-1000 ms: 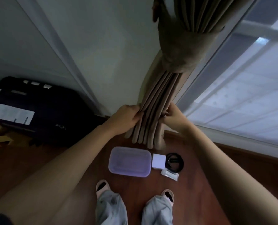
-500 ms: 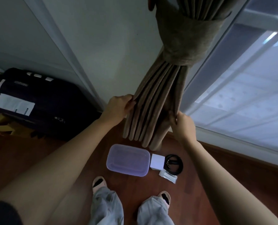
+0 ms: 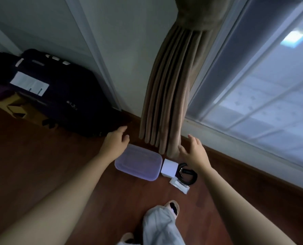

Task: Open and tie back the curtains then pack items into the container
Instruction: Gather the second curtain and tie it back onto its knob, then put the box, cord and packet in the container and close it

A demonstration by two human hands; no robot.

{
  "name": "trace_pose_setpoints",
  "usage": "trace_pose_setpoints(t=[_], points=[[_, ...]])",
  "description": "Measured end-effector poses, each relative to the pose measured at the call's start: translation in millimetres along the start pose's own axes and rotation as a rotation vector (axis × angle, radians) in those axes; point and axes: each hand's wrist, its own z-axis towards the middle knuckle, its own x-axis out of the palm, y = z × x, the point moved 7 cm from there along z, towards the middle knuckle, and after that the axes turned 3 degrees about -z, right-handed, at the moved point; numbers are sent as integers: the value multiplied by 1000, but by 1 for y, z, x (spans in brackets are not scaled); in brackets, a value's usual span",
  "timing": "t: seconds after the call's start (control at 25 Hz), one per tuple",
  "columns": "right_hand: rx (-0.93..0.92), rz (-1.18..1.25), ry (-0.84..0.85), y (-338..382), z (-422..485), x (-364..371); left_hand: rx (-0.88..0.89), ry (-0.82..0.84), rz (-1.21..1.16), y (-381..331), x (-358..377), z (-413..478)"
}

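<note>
— What is seen nearest the camera, at the bottom of the frame?

— Pale trouser legs (image 3: 162,225) and a slipper (image 3: 173,206) are seen at the lower centre, on a dark wooden floor (image 3: 50,165). Two bare forearms are stretched up from the lower corners.

— How are the fingers held?

— The left hand (image 3: 114,145) is shown left of centre, its fingers loosely extended and a little bent; nothing is gripped. It is seen over the upper left corner of the lilac container (image 3: 138,163), but whether that is touched cannot be told. The right hand (image 3: 194,152) is spread open, fingers apart and straight, nothing held. Its thumb side lies just beside the curtain's lower edge; contact cannot be confirmed.

— Where are the task's things placed?

— The container is set on the floor at the centre, lid on, between the two hands. Just beside its right edge a small white box (image 3: 169,167) is placed, and to the right of that a coiled black cable (image 3: 187,175). A small clear packet (image 3: 180,186) is laid just below the two.

— And farther off?

— The brown curtain (image 3: 166,96) is gathered into folds, hung from the upper centre down to just above the floor, and is bound near the top edge by a tie-back band (image 3: 198,18) of the same cloth. A dark suitcase (image 3: 58,96) with a white label is laid at the left against the wall. A window (image 3: 264,96) fills the right of the frame.
</note>
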Motion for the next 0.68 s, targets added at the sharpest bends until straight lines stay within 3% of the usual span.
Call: trace_pose_setpoints(t=[0.28, 0.44, 0.68], points=[[270, 187, -9, -75, -42, 183, 9, 104, 181, 127, 118, -22], [358, 237, 55, -121, -32, 297, -185, 7, 99, 230, 196, -29], [422, 391, 72, -194, 40, 427, -331, -171, 103, 364, 280, 31]])
